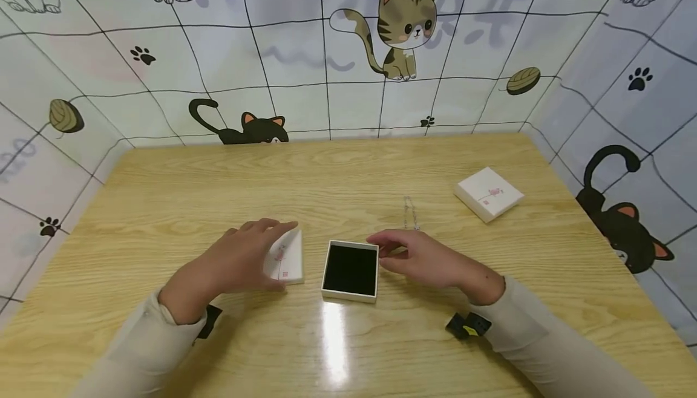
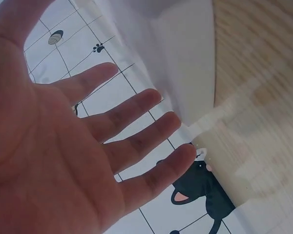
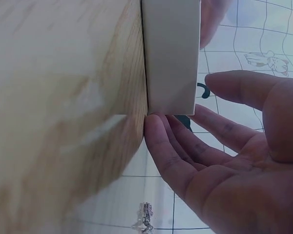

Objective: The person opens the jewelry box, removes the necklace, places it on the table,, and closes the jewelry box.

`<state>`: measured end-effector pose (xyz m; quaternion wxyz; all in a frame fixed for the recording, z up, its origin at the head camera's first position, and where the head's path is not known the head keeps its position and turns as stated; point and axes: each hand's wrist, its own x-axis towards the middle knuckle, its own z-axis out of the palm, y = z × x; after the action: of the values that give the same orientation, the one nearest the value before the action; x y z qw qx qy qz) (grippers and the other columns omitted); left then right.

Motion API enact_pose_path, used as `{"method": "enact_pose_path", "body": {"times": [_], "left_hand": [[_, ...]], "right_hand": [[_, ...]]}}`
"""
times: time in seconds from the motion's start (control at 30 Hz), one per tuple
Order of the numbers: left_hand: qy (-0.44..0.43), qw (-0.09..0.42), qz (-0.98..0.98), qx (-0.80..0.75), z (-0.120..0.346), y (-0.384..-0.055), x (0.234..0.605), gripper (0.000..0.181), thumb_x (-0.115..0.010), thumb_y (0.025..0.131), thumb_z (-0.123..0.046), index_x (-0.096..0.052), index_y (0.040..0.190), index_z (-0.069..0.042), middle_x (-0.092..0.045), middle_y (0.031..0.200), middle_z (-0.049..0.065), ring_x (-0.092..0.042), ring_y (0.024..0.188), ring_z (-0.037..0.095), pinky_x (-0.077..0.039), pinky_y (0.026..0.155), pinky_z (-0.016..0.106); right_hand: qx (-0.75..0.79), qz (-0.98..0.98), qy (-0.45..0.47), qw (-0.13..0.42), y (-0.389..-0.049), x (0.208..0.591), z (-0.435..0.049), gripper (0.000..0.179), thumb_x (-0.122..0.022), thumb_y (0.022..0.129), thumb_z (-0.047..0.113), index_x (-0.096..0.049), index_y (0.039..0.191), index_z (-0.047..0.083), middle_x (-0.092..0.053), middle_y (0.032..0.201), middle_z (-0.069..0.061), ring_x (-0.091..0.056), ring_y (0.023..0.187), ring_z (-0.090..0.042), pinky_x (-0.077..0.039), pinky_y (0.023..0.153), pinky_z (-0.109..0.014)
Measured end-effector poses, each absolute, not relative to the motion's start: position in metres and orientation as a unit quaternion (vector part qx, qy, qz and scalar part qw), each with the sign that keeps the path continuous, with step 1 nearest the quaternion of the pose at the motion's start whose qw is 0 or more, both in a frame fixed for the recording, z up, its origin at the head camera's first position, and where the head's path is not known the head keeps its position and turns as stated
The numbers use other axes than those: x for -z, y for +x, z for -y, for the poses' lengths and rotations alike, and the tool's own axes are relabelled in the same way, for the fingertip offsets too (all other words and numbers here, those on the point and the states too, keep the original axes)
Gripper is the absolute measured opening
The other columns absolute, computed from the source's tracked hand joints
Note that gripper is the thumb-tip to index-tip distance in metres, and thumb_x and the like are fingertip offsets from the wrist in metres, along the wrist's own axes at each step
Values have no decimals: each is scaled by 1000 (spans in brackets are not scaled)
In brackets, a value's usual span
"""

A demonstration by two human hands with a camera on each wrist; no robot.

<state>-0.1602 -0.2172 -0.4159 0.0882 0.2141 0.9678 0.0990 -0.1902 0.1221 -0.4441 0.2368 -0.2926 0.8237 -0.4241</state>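
Note:
A square white box (image 1: 350,271) with a black insert lies open-topped near the middle of the table. Beside its right wall is my right hand (image 1: 422,257); in the right wrist view, the fingertips (image 3: 156,127) are at the corner of the white box wall (image 3: 172,58), with the thumb apart from it. Left of the box lies a white lid (image 1: 291,259) with a pink print, partly hidden by my left hand (image 1: 239,259). The left hand's fingers (image 2: 151,170) are extended and spread near the lid's white side (image 2: 190,63). Whether they touch it, I cannot tell.
A second white box (image 1: 489,193) with a pink print sits at the back right. Between it and the open box lies a thin silver chain (image 1: 414,215), also seen in the right wrist view. Cloth walls with cat drawings border the wooden table (image 1: 327,174).

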Motion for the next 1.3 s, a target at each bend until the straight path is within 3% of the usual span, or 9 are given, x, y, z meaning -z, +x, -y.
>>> {"method": "enact_pose_path", "body": {"times": [0.27,0.67,0.97,1.13,1.3], "left_hand": [[225,99,-964,-101,215,-157,421,101,-91,68,-39,-41,152,-17,-52,143,14,-56,124,37,-46,94,60],[235,57,-961,-132,214,-160,429,104,-92,67,-45,-39,153,-22,-57,130,9,-57,106,23,-49,86,50],[293,52,-937,-184,175,-155,402,106,-93,66,-43,-36,154,-31,-53,139,4,-55,111,21,-47,94,46],[338,59,-925,-167,151,-158,403,103,-92,67,-45,-38,154,-30,-54,139,5,-56,117,23,-47,94,48],[367,65,-915,-156,136,-160,405,101,-91,68,-46,-39,153,-27,-55,135,4,-56,117,24,-48,92,47]], "right_hand": [[421,-823,-305,230,-190,446,-125,42,-57,100,8,-51,141,0,-57,141,-16,-60,119,-28,-50,100,-40],[422,-817,-305,249,-191,446,-125,45,-57,101,11,-49,144,3,-55,143,-15,-58,122,-28,-50,101,-41],[415,-825,-292,250,-191,443,-127,46,-56,101,11,-47,146,5,-58,137,-11,-59,121,-26,-49,103,-43],[419,-826,-283,250,-191,442,-126,47,-56,100,10,-47,147,9,-61,130,-9,-59,119,-24,-50,103,-43],[439,-815,-274,259,-191,442,-126,56,-55,100,5,-37,153,10,-60,133,-13,-60,121,-26,-49,104,-45]]}}
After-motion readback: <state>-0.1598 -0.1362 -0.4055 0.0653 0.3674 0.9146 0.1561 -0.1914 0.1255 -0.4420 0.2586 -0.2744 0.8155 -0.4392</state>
